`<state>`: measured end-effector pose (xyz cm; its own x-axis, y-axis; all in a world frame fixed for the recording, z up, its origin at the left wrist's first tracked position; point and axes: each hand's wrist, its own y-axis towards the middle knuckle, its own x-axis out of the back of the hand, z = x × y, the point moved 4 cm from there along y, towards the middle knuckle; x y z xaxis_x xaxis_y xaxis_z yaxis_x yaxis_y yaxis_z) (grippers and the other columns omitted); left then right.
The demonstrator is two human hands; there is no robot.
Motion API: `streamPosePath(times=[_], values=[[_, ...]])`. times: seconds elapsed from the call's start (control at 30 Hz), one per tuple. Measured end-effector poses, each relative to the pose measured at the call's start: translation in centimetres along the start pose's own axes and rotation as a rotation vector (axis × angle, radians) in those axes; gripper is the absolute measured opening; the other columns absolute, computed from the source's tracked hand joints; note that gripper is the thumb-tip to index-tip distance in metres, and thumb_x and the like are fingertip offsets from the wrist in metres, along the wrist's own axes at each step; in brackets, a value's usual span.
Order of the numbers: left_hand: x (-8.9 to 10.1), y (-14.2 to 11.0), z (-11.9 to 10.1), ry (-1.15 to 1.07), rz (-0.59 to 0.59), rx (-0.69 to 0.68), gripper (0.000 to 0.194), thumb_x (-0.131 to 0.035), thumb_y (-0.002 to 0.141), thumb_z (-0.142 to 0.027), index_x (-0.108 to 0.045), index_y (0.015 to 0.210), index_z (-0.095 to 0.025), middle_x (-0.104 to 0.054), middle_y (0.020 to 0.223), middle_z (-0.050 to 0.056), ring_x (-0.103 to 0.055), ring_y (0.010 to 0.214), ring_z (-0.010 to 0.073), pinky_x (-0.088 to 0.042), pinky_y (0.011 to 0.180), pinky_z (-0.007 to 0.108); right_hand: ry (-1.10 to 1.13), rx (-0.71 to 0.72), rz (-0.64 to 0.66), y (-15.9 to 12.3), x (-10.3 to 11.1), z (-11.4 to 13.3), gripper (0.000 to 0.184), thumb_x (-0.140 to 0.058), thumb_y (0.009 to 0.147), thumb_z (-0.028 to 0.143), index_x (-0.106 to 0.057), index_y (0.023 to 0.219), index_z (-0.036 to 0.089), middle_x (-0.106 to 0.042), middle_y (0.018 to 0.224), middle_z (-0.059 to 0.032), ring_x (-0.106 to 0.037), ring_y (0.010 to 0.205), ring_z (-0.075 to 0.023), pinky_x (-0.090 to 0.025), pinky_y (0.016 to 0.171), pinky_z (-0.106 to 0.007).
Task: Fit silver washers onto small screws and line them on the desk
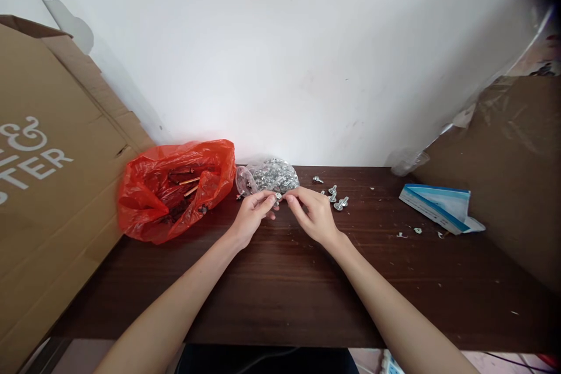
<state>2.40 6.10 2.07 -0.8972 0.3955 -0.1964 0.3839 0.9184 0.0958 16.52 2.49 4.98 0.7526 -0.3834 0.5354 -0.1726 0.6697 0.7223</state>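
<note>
Between its thumb and fingers, my left hand (pixel 254 210) pinches a small shiny metal screw (pixel 278 196) with a round head. My right hand (pixel 313 213) is close beside it, thumb and forefinger pressed together at the screw; whatever they grip is too small to make out. Just behind the hands lies a clear plastic bag (pixel 274 175) filled with many silvery metal parts. Several loose screws (pixel 340 203) with wide round heads rest on the dark table right of my right hand, and a single screw (pixel 318 179) lies farther back.
A red plastic bag (pixel 135 198) holding dark, long pieces stands open at left, against a cardboard box (pixel 56 187). At right are a folded blue-and-white packet (pixel 433 207) and small white scraps (pixel 418 230). A white wall (pixel 263 70) borders the table (pixel 280 298) behind.
</note>
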Motion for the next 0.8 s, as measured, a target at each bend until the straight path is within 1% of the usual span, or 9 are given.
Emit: streamPosePath(times=[0.07,0.13,0.23,0.3,0.43,0.53,0.6,0.67,0.8], values=[[0.0,0.0,0.0,0.003,-0.009,0.002,0.026,-0.067,0.074,-0.038,-0.066,0.086,-0.014,-0.061,0.084,0.005,-0.055,0.076,0.0136,-0.045,0.059,0.023,-0.004,-0.026,-0.033,0.0,0.2,0.0,0.02,-0.044,0.092,0.027,-0.061,0.086,0.019,-0.062,0.07,-0.0032,-0.056,0.06,-0.0147,-0.044,0.058,-0.027],[0.0,0.0,0.0,0.009,-0.004,0.006,0.026,-0.067,0.074,-0.037,-0.067,0.087,-0.014,-0.061,0.083,0.005,-0.056,0.076,0.0138,-0.045,0.059,0.023,0.012,-0.032,-0.032,-0.1,0.1,0.1,0.017,-0.046,0.091,0.027,-0.06,0.096,0.019,-0.061,0.072,-0.0027,-0.054,0.059,-0.0141,-0.045,0.059,-0.027],[-0.1,-0.1,0.0,0.014,0.014,0.006,0.027,-0.065,0.076,-0.037,-0.067,0.09,-0.015,-0.063,0.084,0.005,-0.056,0.077,0.014,-0.045,0.06,0.023,0.026,-0.006,0.04,-0.1,-0.4,0.4,0.023,-0.047,0.09,0.026,-0.056,0.111,0.019,-0.06,0.074,-0.0025,-0.054,0.062,-0.0146,-0.046,0.062,-0.027],[-0.1,-0.1,-0.1,0.02,0.02,0.0,0.027,-0.064,0.077,-0.037,-0.067,0.092,-0.015,-0.064,0.086,0.006,-0.056,0.078,0.0139,-0.045,0.06,0.023,0.019,0.012,0.083,-0.1,-0.7,0.4,0.023,-0.046,0.09,0.025,-0.057,0.111,0.019,-0.06,0.075,-0.0031,-0.055,0.065,-0.0154,-0.046,0.063,-0.028],[-0.1,-0.1,-0.1,0.047,0.027,-0.009,0.027,-0.064,0.077,-0.037,-0.067,0.091,-0.014,-0.064,0.087,0.006,-0.056,0.078,0.014,-0.045,0.06,0.023,0.01,-0.002,0.074,-0.1,-0.9,0.1,0.019,-0.047,0.09,0.027,-0.058,0.103,0.019,-0.058,0.071,-0.002,-0.054,0.063,-0.0147,-0.045,0.06,-0.027],[-0.2,-0.1,-0.1,0.055,0.03,-0.014,0.026,-0.064,0.077,-0.038,-0.067,0.087,-0.014,-0.062,0.084,0.005,-0.055,0.076,0.0137,-0.045,0.059,0.023,-0.011,-0.046,0.052,-0.1,-0.7,-0.2,0.017,-0.051,0.089,0.032,-0.059,0.088,0.018,-0.056,0.065,-0.0005,-0.051,0.059,-0.0135,-0.042,0.056,-0.025],[-0.2,-0.1,-0.1,0.056,0.022,-0.012,0.026,-0.064,0.076,-0.038,-0.066,0.085,-0.014,-0.061,0.082,0.004,-0.055,0.076,0.0137,-0.044,0.059,0.023,-0.033,-0.062,0.051,0.0,-0.6,-0.3,0.024,-0.049,0.09,0.034,-0.056,0.073,0.018,-0.054,0.061,-0.0002,-0.049,0.056,-0.0129,-0.039,0.054,-0.025],[-0.2,-0.1,-0.2,0.06,0.014,-0.006,0.026,-0.065,0.075,-0.037,-0.066,0.085,-0.013,-0.06,0.081,0.004,-0.055,0.077,0.0139,-0.045,0.059,0.023,-0.039,-0.069,0.047,0.0,-0.5,-0.2,0.028,-0.046,0.091,0.034,-0.055,0.069,0.018,-0.054,0.06,-0.0002,-0.049,0.055,-0.0127,-0.038,0.054,-0.025],[-0.3,-0.1,-0.1,0.082,0.034,0.001,0.031,-0.064,0.076,-0.04,-0.066,0.089,-0.013,-0.061,0.083,0.005,-0.054,0.074,0.0131,-0.044,0.059,0.023,0.001,-0.046,0.093,-0.1,-0.7,0.1,0.019,-0.048,0.09,0.029,-0.058,0.1,0.018,-0.058,0.064,0.0008,-0.051,0.055,-0.0123,-0.041,0.055,-0.024]])
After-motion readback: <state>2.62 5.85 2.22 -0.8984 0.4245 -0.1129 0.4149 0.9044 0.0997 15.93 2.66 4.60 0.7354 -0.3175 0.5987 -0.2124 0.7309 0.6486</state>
